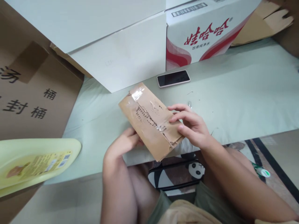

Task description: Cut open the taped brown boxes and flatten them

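Observation:
A brown cardboard box (149, 124), small and flat, is held tilted above the near edge of the green-covered surface. Clear tape and torn, dark print marks run along its seam. My left hand (125, 141) grips its lower left edge, with the fingers partly hidden beneath it. On the right end, my right hand (190, 123) rests its thumb and fingers against the cardboard, bent around the corner. Behind the box lies a phone (174, 78) with a dark screen and a pale frame.
White cartons (126, 53) and a red-and-white water carton (201, 37) stand along the back. At left are a large brown carton (35, 81) and a yellow bottle (39, 161). Brown cardboard (254, 25) lies at the far right. A panda-patterned item (177, 174) is below the edge.

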A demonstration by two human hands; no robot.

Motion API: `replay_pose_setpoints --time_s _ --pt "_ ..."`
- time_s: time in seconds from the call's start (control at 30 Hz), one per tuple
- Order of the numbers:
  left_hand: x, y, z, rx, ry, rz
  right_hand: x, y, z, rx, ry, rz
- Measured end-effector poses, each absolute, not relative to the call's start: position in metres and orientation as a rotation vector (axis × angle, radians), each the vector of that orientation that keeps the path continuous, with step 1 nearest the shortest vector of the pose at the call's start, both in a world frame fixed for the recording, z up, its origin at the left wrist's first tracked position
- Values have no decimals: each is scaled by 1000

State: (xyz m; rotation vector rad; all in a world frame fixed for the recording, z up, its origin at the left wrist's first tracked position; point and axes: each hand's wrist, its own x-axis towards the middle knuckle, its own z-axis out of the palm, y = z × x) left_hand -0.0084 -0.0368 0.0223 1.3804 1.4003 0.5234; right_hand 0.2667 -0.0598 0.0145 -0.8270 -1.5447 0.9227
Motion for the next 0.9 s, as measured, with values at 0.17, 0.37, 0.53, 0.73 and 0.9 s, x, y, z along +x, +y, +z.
replay_pose_setpoints --time_s 0.17,0.37,0.53,0.73,0.9 --pt "-17 -19 11 1305 1686 1112 270 -62 12 -803 -1575 1066" --pt "-16 -17 3 1760 1268 1360 273 -65 12 -785 -1632 1180" --pt "-7 -19 5 1740 1148 1312 270 -65 15 -857 -1539 1281" --pt "-7 -19 7 1684 1174 1306 268 -65 14 -854 -1502 1295" --pt "-7 -21 13 1778 1342 1270 266 -66 7 -833 -1557 1145"
